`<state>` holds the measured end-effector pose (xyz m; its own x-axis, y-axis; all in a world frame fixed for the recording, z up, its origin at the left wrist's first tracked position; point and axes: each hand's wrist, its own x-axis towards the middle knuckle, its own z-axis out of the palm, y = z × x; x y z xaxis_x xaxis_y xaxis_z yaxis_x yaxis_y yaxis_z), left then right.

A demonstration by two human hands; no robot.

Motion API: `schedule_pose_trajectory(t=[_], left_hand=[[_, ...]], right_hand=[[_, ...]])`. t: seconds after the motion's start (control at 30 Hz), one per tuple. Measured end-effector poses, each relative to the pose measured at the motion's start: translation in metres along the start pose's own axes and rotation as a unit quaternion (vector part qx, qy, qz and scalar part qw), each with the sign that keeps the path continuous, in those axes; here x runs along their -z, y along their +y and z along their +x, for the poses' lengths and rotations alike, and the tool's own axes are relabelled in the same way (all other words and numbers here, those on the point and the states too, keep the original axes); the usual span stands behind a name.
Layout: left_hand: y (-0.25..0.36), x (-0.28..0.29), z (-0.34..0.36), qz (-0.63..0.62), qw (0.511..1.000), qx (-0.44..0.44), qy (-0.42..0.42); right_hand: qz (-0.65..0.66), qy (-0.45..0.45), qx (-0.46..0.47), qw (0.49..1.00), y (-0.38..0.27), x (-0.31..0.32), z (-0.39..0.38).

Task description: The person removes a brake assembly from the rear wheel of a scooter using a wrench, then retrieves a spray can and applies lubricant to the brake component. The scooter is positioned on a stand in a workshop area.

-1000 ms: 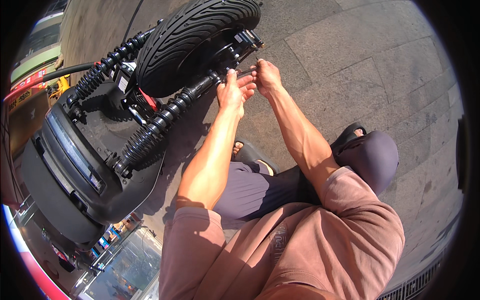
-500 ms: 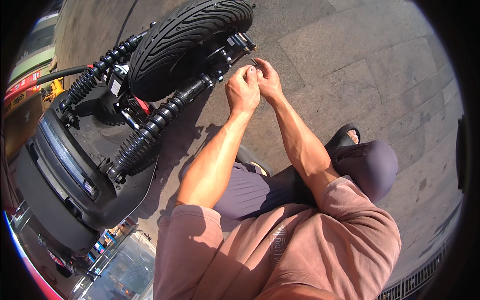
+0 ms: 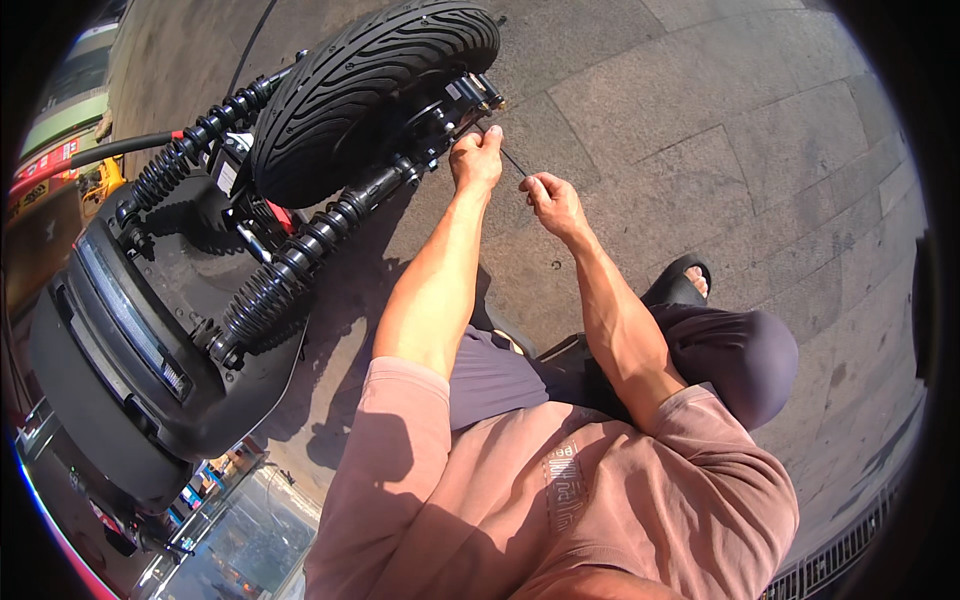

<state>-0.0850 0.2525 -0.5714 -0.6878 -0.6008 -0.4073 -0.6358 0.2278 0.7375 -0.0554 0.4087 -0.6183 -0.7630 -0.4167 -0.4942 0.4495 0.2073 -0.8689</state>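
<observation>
Black and thin, a rod slants between the two hands, which are apart. The right hand pinches its five-o'clock end. At ten o'clock from that hand, the left hand curls near the rod's other end; whether it grips anything I cannot tell. From the left hand, the tyre stands at ten o'clock, a spring at eight.
</observation>
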Motion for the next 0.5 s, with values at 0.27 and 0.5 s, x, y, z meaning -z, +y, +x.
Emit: schedule_pose_trajectory(t=[0.27,0.5], left_hand=[[0.03,0.004,-0.012,-0.087,0.994,0.06,-0.023],[0.033,0.002,-0.012,-0.074,0.994,0.074,-0.035]], right_hand=[[0.171,-0.056,-0.041,0.983,-0.025,0.002,-0.004],[0.219,-0.061,-0.1,0.969,-0.024,0.003,-0.005]])
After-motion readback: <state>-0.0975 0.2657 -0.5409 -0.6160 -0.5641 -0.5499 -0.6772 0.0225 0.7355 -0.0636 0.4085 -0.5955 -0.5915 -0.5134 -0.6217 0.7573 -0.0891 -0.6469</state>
